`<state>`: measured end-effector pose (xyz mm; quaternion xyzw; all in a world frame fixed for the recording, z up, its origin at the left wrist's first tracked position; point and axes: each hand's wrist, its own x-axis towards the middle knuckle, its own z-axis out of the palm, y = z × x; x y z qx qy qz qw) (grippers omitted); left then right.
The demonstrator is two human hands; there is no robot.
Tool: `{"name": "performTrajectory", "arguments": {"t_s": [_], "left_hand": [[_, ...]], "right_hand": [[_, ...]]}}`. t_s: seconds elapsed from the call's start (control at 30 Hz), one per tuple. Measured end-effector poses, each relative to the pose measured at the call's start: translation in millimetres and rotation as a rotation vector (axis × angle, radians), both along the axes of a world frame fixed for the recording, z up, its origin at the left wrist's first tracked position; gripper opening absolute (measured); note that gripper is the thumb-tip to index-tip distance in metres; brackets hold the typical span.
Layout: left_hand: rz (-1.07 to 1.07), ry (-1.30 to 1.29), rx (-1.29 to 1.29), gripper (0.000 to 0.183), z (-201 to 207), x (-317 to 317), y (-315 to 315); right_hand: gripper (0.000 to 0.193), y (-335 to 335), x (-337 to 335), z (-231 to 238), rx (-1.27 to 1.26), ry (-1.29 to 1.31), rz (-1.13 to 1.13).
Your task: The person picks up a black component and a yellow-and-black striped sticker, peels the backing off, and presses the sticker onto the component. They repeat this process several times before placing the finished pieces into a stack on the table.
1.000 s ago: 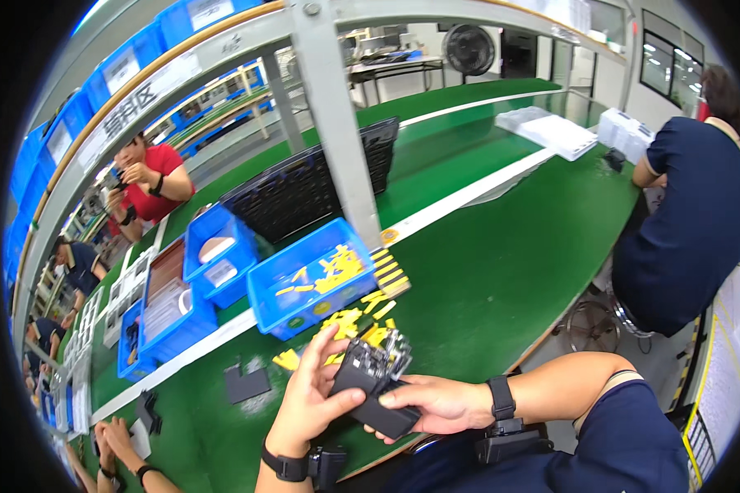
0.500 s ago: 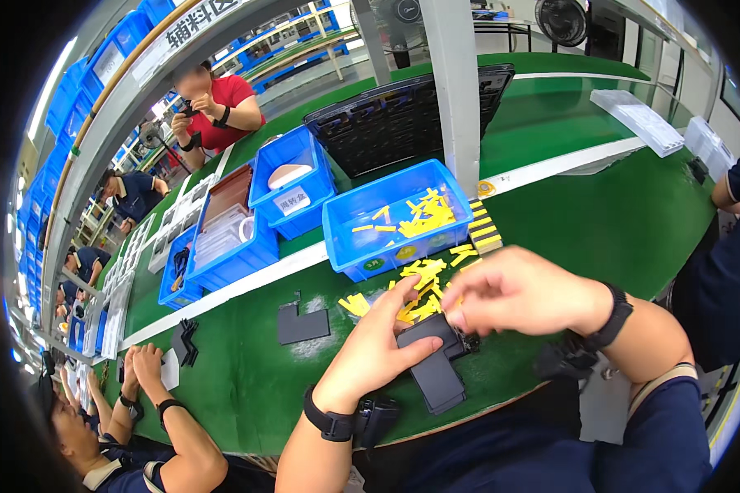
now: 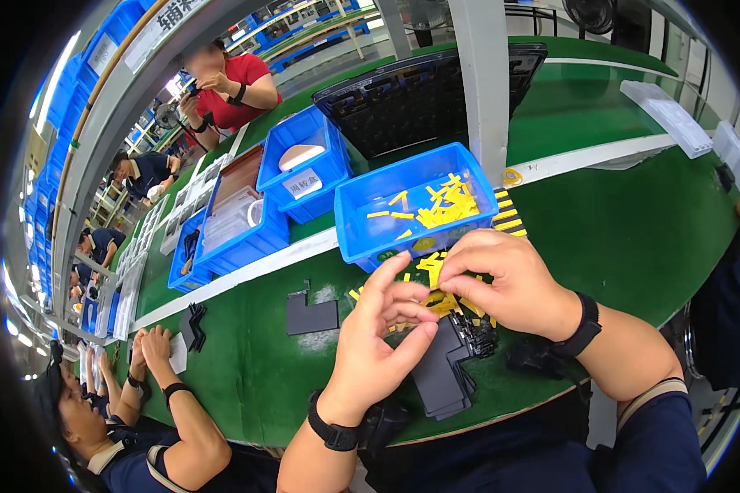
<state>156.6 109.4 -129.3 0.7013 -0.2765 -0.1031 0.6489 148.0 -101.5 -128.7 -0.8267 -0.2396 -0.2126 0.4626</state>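
Note:
My left hand [image 3: 382,337] is raised over the green table with its fingers apart. Its thumb no longer rests on the stack of dark grey L-shaped parts [image 3: 440,374] below it. Close to its fingertips, my right hand [image 3: 506,283] is closed in a thumb-and-finger pinch. What is in the pinch is too small to make out. Beneath and behind both hands lie loose yellow strips [image 3: 429,263], partly hidden by my fingers. Another flat dark grey part [image 3: 312,315] lies to the left of my left hand.
Beyond my hands stands a blue bin [image 3: 355,240] holding more yellow strips. Several other blue bins [image 3: 251,256] are at the left, and a grey post [image 3: 483,99] rises behind. A black tray [image 3: 386,107] leans at the back. A co-worker's hands [image 3: 152,349] are at the left edge.
My left hand has lifted off the dark grey stack, where its thumb lay before. My right hand has come up and closed into a pinch near the left fingertips. The whole view has shifted slightly.

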Motion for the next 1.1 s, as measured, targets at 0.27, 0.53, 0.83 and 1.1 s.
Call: {"name": "performTrajectory", "arguments": {"t_s": [0.27, 0.53, 0.83, 1.1], "left_hand": [[-0.250, -0.527, 0.779, 0.105, 29, -12, 4], [0.074, -0.227, 0.503, 0.046, 23, -5, 8], [-0.005, 0.238, -0.084, 0.025, -5, -14, -4], [0.030, 0.157, -0.035, 0.025, -8, -13, -6]], "right_hand": [[0.006, 3, -8, 8, 0.304, 0.119, -0.210], [0.007, 13, -16, 9, 0.253, -0.009, -0.151], [0.011, 21, -23, 6, 0.191, -0.065, -0.138], [0.014, 19, -23, 6, 0.163, -0.075, -0.115]]}}
